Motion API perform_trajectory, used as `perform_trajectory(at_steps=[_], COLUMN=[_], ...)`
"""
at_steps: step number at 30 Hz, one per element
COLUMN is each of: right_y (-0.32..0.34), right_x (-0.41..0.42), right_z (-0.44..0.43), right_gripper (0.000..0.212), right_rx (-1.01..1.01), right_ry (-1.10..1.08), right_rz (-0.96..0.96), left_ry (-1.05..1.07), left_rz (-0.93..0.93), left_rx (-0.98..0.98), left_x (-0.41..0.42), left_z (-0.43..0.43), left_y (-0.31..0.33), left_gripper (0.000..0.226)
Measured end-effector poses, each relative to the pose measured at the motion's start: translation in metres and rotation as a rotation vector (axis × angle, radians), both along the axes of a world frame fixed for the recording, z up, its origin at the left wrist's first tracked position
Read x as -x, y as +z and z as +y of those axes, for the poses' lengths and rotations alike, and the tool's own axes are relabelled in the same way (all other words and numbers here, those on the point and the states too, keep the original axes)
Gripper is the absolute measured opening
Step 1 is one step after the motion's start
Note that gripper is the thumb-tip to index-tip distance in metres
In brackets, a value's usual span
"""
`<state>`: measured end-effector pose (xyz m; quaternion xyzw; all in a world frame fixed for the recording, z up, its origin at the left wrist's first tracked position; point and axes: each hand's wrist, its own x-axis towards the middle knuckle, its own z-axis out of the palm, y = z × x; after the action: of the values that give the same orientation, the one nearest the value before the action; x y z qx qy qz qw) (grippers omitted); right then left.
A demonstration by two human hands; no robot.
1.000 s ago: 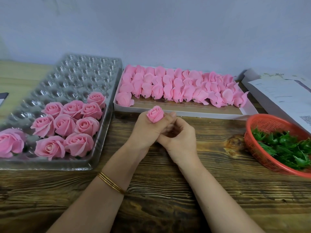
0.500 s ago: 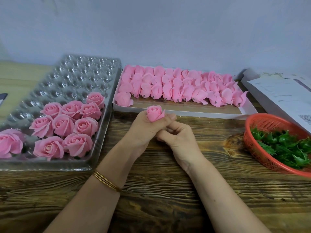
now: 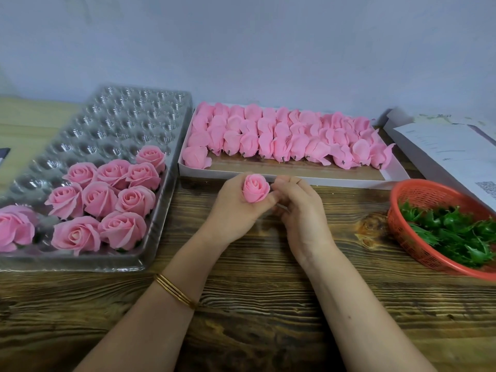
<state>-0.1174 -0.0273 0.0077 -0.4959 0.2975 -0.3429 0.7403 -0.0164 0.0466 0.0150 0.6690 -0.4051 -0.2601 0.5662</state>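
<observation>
Gripping a pink rose bud (image 3: 255, 187) upright, the left hand (image 3: 236, 210) has its fingers wrapped round the base, so the bloom faces up over the middle of the wooden table (image 3: 268, 304), just near of the cardboard box (image 3: 295, 178). The right hand (image 3: 300, 210) comes in from the right with its fingers curled, tips against the bud's side, probably to open the outer petals. Whether they actually pinch a petal I cannot tell.

The layout reads as a work line. Closed buds (image 3: 281, 138) lie in rows in the far box, and green calyxes (image 3: 456, 229) wait in the red basket (image 3: 408, 191) at the right. Opened roses (image 3: 107, 200) sit one per cup in the clear blister tray (image 3: 134, 108) at the left, presumably so the petals keep their shape.
</observation>
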Motion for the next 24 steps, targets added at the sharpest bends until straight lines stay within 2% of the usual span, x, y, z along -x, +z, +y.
perform_trajectory(at_steps=[5,18,24], right_y=[0.0011,0.0031,0.0029], right_x=[-0.0018,-0.001,0.0], right_z=[0.0058,0.009,0.0094], right_gripper=[0.04,0.038,0.035], right_rx=[0.039,0.04,0.045], right_ry=[0.009,0.025,0.007], right_rz=[0.118,0.167,0.178], left_ry=[-0.067,0.016,0.022], left_rz=[-0.031,-0.137,-0.169], left_rx=[-0.09,-0.104,-0.111], left_x=[0.0064,0.0071,0.0087], left_z=[0.0004,-0.0003,-0.0003], left_y=[-0.0021,-0.0044,-0.0045], left_gripper=[0.027,0.012,0.021])
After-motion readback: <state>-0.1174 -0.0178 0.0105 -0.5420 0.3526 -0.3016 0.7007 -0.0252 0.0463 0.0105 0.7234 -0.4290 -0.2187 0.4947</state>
